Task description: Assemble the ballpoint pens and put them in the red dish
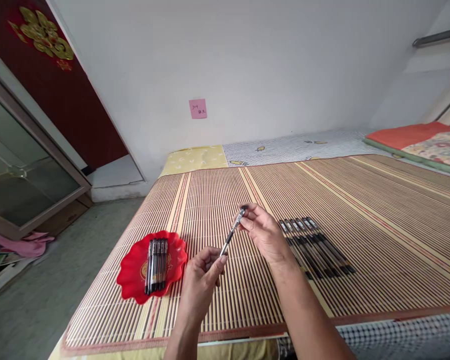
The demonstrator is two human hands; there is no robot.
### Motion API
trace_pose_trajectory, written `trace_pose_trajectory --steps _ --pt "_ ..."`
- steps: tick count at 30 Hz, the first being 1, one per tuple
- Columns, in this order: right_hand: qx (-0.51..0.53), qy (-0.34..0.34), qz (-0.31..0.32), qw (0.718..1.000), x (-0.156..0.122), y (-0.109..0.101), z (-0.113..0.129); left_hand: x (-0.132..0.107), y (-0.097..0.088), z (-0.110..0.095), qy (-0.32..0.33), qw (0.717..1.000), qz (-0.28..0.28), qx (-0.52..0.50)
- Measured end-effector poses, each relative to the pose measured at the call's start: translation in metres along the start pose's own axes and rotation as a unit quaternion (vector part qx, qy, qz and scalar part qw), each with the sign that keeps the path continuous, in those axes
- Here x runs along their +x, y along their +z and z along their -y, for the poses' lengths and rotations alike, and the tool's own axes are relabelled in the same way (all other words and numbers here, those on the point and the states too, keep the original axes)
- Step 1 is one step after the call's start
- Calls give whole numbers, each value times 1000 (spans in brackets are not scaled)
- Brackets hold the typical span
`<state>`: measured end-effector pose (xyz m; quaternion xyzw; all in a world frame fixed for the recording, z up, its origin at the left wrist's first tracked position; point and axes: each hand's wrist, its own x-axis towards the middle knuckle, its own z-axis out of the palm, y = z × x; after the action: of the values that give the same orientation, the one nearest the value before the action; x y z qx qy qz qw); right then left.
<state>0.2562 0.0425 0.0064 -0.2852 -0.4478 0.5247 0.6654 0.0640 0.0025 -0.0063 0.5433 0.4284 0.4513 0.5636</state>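
A clear-barrelled pen [230, 235] with a dark grip is held at a slant above the mat, between both hands. Its lower end is pinched by my left hand [203, 272], thumb against fingers. Higher up, the fingers of my right hand [263, 231] close on the pen's capped end. On the left, several similar pens [157, 265] lie side by side in a red scalloped plate [129, 260]. Right of my right hand, a row of pens [315, 247] rests on the mat, partly hidden behind my wrist.
A striped bamboo mat [210, 200] covers the bed. Folded bedding [416, 142] lies at the far right. Behind is a white wall with a pink note [198, 108]. A glass-panelled door [22, 160] and grey floor [60, 280] are on the left.
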Motion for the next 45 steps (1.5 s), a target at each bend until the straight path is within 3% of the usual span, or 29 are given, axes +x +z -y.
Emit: trace_pose_trajectory --steps 10,14,18,23,45 --pt "-70 66 131 987 -3 -4 -3 -5 6 -4 -16 996 68 -63" --pt "-63 69 129 987 -4 -5 -3 -6 9 -4 -25 992 76 -94" --pt "-57 71 131 987 -4 -7 0 -4 12 -4 -27 994 42 -97" --pt "-87 57 79 991 -2 -10 2 -2 14 -3 -21 996 13 -84" --pt "-132 68 97 984 -4 1 2 -7 22 3 -29 996 7 -78"
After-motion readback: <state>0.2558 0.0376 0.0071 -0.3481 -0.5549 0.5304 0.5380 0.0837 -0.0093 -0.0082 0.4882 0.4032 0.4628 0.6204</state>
